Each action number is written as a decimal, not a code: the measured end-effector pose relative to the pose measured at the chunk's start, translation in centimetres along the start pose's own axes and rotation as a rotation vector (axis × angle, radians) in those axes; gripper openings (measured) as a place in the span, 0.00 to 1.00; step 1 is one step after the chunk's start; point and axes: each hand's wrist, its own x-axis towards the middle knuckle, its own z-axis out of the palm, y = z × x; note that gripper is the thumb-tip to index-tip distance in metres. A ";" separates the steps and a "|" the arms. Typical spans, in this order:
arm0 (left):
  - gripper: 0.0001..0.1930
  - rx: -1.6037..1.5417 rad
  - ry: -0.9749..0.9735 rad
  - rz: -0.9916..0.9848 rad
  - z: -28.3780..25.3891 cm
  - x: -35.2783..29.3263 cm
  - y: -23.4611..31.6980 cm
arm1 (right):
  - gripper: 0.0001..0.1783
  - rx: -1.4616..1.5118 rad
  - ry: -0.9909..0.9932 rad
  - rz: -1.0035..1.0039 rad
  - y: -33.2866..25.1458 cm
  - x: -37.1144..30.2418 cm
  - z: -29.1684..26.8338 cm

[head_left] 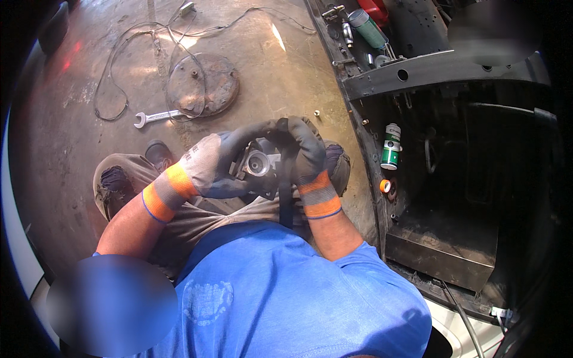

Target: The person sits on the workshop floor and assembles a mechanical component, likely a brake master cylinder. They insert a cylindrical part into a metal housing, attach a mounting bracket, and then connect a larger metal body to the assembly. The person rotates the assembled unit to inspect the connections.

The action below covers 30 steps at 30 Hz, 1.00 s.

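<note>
Both my hands are gloved and raised over my lap around a grey metal housing (258, 163) with a round, cup-like opening facing up. My left hand (209, 164) is closed on the housing's left side, its fingers bent round the far edge and the thumb below. On the right side, my right hand (307, 149) is closed around a flat black strip (286, 200) that runs down past the housing toward my shirt. Whether the strip is joined to the housing I cannot tell. Gloved fingers hide much of the housing's far and right edges.
On the floor ahead lie a rusty round metal plate (222, 86), an open-end wrench (156, 117) partly at its edge, and a looped dark cable (110, 74). A black metal frame to my right carries a green-white can (391, 147), an orange tape roll (385, 186) and a green cylinder (366, 28).
</note>
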 end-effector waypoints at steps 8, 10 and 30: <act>0.45 0.018 0.016 0.087 0.4 -0.3 -1.4 | 0.08 0.113 -0.103 0.127 0.7 -0.2 1.2; 0.45 -0.011 0.009 0.076 0.5 -0.2 -1.2 | 0.08 0.106 -0.109 0.158 0.6 -0.2 1.3; 0.45 0.017 -0.003 0.017 0.4 -0.1 -0.2 | 0.06 0.003 -0.089 -0.084 -0.3 0.3 1.2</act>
